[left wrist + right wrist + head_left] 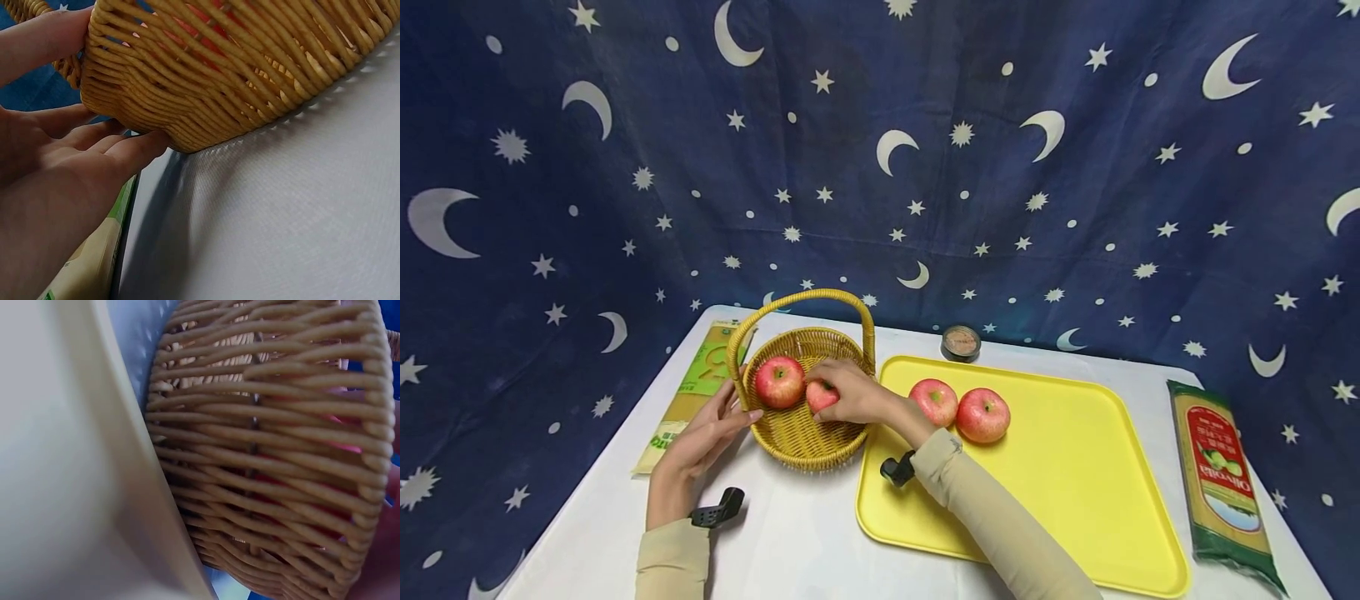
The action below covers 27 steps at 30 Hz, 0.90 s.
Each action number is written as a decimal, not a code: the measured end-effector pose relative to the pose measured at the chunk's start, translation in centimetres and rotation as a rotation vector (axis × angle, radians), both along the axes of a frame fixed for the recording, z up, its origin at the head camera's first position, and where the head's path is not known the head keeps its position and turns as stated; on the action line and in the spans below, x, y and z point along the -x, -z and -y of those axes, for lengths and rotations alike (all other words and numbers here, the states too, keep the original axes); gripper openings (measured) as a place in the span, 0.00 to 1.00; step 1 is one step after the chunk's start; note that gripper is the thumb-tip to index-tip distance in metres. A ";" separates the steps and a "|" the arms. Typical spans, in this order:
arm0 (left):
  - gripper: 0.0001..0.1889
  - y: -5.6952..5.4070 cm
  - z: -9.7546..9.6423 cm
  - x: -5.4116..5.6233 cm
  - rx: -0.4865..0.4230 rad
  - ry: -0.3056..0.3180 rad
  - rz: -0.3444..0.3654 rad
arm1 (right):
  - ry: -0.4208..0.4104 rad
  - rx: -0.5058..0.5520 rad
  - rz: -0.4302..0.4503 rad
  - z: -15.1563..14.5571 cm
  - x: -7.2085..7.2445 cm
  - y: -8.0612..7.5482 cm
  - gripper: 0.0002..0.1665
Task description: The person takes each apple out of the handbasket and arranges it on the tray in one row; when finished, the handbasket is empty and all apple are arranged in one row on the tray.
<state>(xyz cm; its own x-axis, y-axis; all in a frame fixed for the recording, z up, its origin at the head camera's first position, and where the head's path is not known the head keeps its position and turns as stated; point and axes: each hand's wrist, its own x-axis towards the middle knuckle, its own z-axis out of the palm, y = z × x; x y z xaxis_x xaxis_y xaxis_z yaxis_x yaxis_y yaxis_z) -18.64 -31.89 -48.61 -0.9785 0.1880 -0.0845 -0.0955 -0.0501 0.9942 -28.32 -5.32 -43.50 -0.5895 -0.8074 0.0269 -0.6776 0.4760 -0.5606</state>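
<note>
- The gripped apple (822,397) is being held inside the wicker basket (808,461), right of the basket's centre; its dimpled end is being turned upward, and no clear long axis is being shown by its rounded form.
- The basket's mouth is being kept facing up, its handle (820,293) being arched above it from left to right.
- The apple is being pinched between the curled fingers and thumb of the right hand (853,396), below the palm and partly covered by the fingers.
- The basket's left side is being touched by the left hand (703,437), its fingers being laid fairly straight along the outer wall and its thumb at the rim.
- A second apple (779,382) is being held in the basket, left of the gripped one.
- Two more apples (982,416) are being supported by the yellow tray (1060,483), right of the basket.
</note>
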 end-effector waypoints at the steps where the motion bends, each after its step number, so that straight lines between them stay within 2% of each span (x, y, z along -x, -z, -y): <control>1: 0.54 0.0 0.0 0.0 0.001 -0.003 0.003 | -0.005 -0.011 0.012 0.0 -0.1 0.0 0.36; 5: 0.53 0.0 -0.1 0.0 0.001 -0.006 0.005 | -0.003 -0.050 0.052 -0.2 -0.5 0.1 0.39; 11: 0.53 0.1 -0.1 0.0 -0.015 0.018 -0.017 | 0.001 -0.091 0.048 -0.7 -1.2 0.1 0.48; 16: 0.52 0.2 -0.1 0.1 -0.057 0.035 -0.035 | 0.035 -0.083 0.058 -0.9 -1.7 0.0 0.49; 20: 0.52 0.2 -0.1 0.2 -0.047 0.037 -0.038 | 0.068 -0.028 0.056 -1.1 -2.0 0.1 0.47; 27: 0.52 0.3 0.0 0.2 0.011 0.000 -0.002 | 0.113 0.137 0.030 -2.0 -2.8 -0.6 0.47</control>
